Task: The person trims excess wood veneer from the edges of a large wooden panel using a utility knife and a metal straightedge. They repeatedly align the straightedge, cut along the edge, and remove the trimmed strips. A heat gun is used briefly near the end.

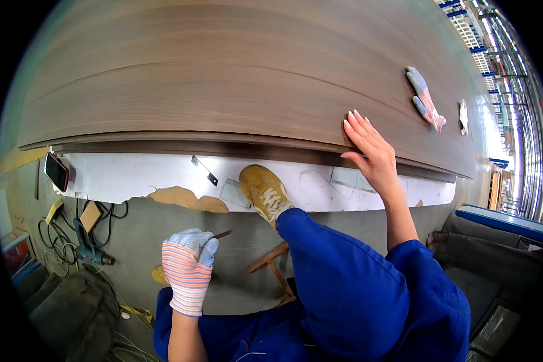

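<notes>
My left hand [190, 259], in a striped glove with grey-blue fingers, is closed around a small tool; only its thin dark blade [223, 234] sticks out to the right. The rest of that tool is hidden in my fist. Bare, my right hand [368, 145] rests on the front edge of a wide brown wood-grain panel [223, 90], its fingers stretched out flat. Under the panel's edge shows a second brown board [193, 147]. A loose glove [425, 99] of the same striped sort lies on the panel, right of my right hand.
A torn white sheet [120, 175] lies below the panel, with a flat metal strip [205, 171] and a phone [56, 172] on it. My yellow shoe [265, 190] stands there too. Cables and a power tool [90, 250] lie at left. A white scrap [463, 117] is at right.
</notes>
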The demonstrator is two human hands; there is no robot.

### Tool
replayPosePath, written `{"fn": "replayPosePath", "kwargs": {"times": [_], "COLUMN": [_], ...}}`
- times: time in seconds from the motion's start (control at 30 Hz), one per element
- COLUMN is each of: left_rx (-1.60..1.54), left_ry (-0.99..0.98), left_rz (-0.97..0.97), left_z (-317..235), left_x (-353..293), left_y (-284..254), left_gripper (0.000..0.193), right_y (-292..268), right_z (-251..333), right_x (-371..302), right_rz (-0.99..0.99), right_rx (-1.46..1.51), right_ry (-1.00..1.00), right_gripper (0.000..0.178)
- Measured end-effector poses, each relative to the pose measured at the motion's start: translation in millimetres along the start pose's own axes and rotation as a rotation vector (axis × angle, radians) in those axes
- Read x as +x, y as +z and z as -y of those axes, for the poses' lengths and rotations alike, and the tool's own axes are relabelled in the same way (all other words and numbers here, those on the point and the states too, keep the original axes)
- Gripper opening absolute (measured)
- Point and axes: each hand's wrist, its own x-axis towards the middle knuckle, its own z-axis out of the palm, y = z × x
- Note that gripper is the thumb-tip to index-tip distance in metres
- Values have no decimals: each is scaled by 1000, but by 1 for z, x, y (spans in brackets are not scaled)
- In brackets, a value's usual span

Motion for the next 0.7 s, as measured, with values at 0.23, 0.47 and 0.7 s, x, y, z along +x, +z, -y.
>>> {"fn": "replayPosePath", "kwargs": {"times": [0.23, 0.47, 0.7], "left_rx": [-59, -18, -17], "left_ry": [17, 58, 33], "left_rz": [1, 7, 5], "left_z": [-4, -6, -6], "left_x": [1, 6, 5], "left_y": [3, 1, 3], "left_gripper": [13, 15, 13], "right_y": [-1, -4, -36], "right_z": [29, 31, 14], "right_x": [24, 27, 10], "right_rz": [-12, 39, 191], "right_rx": [10, 13, -98], "right_ry": [-13, -21, 72], "right_gripper": [69, 73, 78]}}
